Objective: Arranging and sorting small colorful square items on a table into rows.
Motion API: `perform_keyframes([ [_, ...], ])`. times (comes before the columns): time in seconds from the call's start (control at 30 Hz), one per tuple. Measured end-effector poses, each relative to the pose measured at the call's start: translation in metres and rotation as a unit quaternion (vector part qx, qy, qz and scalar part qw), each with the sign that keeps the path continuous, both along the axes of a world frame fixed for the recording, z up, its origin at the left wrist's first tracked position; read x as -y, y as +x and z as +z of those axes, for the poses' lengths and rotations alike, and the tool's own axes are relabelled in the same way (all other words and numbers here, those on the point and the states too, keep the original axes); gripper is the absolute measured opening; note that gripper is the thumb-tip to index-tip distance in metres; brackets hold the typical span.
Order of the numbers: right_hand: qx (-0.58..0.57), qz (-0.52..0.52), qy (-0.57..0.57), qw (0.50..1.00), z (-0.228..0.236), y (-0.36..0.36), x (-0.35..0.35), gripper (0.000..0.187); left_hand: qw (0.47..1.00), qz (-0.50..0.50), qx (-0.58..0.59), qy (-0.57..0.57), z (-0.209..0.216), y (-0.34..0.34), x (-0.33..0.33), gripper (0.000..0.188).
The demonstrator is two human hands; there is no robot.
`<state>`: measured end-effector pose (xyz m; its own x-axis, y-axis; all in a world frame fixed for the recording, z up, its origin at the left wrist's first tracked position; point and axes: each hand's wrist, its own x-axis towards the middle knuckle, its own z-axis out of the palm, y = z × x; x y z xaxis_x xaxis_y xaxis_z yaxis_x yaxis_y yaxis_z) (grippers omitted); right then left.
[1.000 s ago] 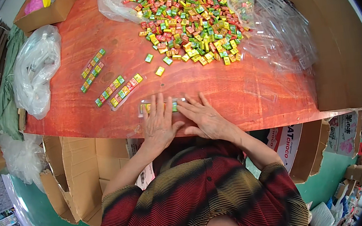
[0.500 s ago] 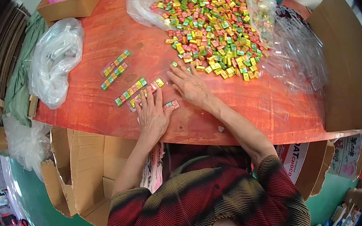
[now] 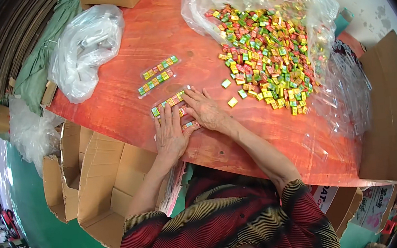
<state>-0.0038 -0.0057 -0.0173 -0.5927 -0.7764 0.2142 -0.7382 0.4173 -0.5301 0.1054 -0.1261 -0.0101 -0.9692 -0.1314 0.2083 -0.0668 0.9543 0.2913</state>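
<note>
Small wrapped candy pieces in yellow, green and red form short rows in narrow clear plastic holders. My left hand [image 3: 171,139] lies over the nearest rows with its fingers stretched out and apart. Partly under its fingers is a row of candies [image 3: 174,100]; another short row [image 3: 190,125] shows beside its thumb. My right hand [image 3: 208,113] rests at the right end of these rows, fingers extended over the candies, its fingertips close to the left hand's. Farther back lie two filled rows, an upper one [image 3: 160,67] and a lower one [image 3: 156,82]. What is beneath both palms is hidden.
A large heap of loose candies [image 3: 268,52] spills from a clear plastic bag [image 3: 197,4] on the red table [image 3: 149,31]. Clear empty holders [image 3: 346,92] pile up at right, beside a cardboard panel [image 3: 388,117]. Another plastic bag [image 3: 85,53] sits at left; open cartons [image 3: 99,179] stand below.
My right hand has moved from the heap's edge to the right end of the rows beside my left hand. The whole view has shifted and turned a little.
</note>
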Motion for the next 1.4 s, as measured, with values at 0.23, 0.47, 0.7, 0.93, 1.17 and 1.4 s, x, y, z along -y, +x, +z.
perform_keyframes([
  [0.23,0.012,0.048,0.041,0.998,0.01,-0.009,0.02,0.044,0.998,-0.025,0.036,-0.042,0.007,-0.013,0.041,0.067],
  [0.47,-0.104,0.009,-0.031,0.994,0.021,-0.062,0.053,0.05,0.998,-0.032,0.023,-0.051,0.005,-0.025,0.059,0.067],
  [0.7,-0.106,0.027,0.048,0.993,-0.005,-0.091,0.081,0.055,0.997,-0.057,-0.013,-0.059,0.0,-0.044,0.079,0.068],
  [0.93,-0.107,-0.016,0.062,0.992,-0.005,-0.118,0.106,0.054,0.991,-0.096,-0.017,-0.092,0.001,-0.084,0.114,0.067],
  [1.17,-0.127,-0.034,0.05,0.99,-0.008,-0.173,0.138,0.053,0.988,-0.103,-0.013,-0.111,0.002,-0.143,0.151,0.066],
  [1.4,-0.111,-0.125,0.039,0.985,-0.008,-0.227,0.177,0.055,0.979,-0.106,-0.022,-0.176,0.012,-0.214,0.203,0.055],
])
